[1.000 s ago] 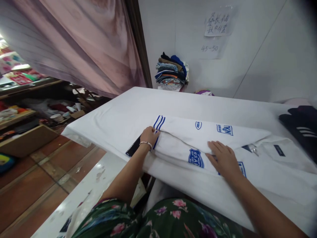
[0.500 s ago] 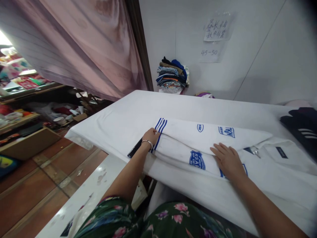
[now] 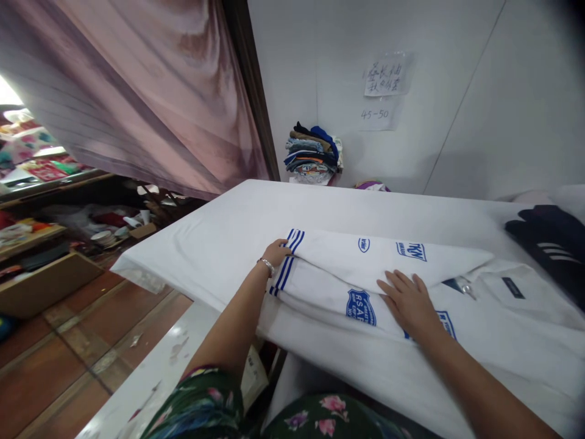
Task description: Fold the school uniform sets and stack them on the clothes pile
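Observation:
A white zip-neck jacket (image 3: pixel 333 268) with blue lettered patches lies spread on the white-covered table (image 3: pixel 205 244). Its sleeves are folded across towards the left, ending in blue-striped cuffs (image 3: pixel 283 274). My left hand (image 3: pixel 275 253), with a bracelet at the wrist, pinches the edge of the upper cuff, fingers closed. Flat on the folded sleeves, near the shield-shaped blue patch (image 3: pixel 361 306), rests my right hand (image 3: pixel 408 302) with its fingers spread. The metal zip pull (image 3: pixel 466 288) shows at the collar, right of that hand.
Dark clothing with white stripes (image 3: pixel 548 244) lies at the table's right end. A stack of folded clothes (image 3: pixel 313 152) stands against the back wall. A pink curtain (image 3: pixel 183 91) hangs at the left, above shelves and a cardboard box (image 3: pixel 41 283) on the tiled floor.
The view has tilted up slightly. The black phone-like object beside my left wrist is now hidden behind my arm. My left hand has shifted slightly along the cuff edge; my right stays on the sleeves.

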A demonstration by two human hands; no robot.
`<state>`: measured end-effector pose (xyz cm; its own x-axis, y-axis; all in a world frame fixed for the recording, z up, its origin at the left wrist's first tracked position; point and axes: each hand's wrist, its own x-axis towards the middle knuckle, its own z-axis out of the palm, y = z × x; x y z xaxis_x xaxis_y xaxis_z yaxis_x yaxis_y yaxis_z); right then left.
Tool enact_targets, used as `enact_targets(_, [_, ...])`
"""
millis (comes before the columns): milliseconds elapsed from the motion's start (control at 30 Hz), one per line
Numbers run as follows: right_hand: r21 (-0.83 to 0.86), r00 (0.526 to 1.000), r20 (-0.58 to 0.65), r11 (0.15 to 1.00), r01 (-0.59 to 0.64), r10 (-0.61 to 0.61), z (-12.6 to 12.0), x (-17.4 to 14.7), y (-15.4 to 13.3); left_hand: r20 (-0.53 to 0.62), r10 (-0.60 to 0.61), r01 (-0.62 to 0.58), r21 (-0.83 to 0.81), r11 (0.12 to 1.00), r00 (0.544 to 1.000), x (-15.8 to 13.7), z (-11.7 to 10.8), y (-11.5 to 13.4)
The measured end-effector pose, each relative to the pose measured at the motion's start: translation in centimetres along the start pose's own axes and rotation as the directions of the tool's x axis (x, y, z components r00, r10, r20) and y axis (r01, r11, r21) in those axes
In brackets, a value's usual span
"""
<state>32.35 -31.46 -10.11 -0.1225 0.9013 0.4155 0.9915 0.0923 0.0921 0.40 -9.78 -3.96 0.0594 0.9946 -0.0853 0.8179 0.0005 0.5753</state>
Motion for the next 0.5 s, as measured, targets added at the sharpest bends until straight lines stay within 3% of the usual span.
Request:
enact_targets(333, [0.074, 1.0, 0.009, 0.997, -0.013, 0.013, 0.4, -0.3, -0.4, -0.097, -0.039, 0.052, 0.131, 0.99, 0.995, 0.0, 0.7, 0.1])
enact_targets(500, [0.15, 0.997, 0.047, 0.987, -0.059, 0.053, -1.4, 0.0, -0.7, -0.076, -0.027, 0.04, 0.175, 0.984, 0.997, 0.1, 0.6, 0.2])
